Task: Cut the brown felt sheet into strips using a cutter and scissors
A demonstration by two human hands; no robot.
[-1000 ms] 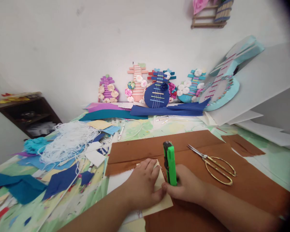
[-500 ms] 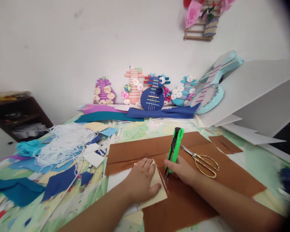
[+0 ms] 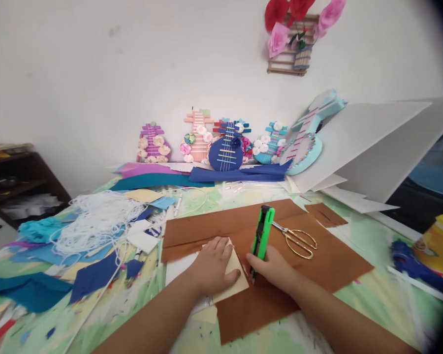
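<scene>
My left hand [image 3: 217, 268] lies flat, fingers stretched, pressing a cream piece of card [image 3: 239, 280] onto brown paper [image 3: 317, 255]. In my right hand [image 3: 275, 268] is a green and black utility knife [image 3: 263, 233], held steeply upright. Its tip points down at the brown paper, close to the card's right edge; whether it touches cannot be made out. White paper [image 3: 182, 270] shows under the left wrist. Gold-handled scissors [image 3: 299, 241] rest on the brown paper just beyond the right hand.
Tangled white cord [image 3: 96, 221] and blue scraps [image 3: 96, 278] cover the left side. Lute-shaped crafts [image 3: 227, 152] stand along the wall. White boards [image 3: 354, 147] lean at the back right. A blue glue gun [image 3: 413, 260] lies near a yellow container [image 3: 441, 246] on the right.
The knife has moved a little down along the card's right edge toward me. My left hand stays on the card. The view has shifted right, bringing in the yellow container.
</scene>
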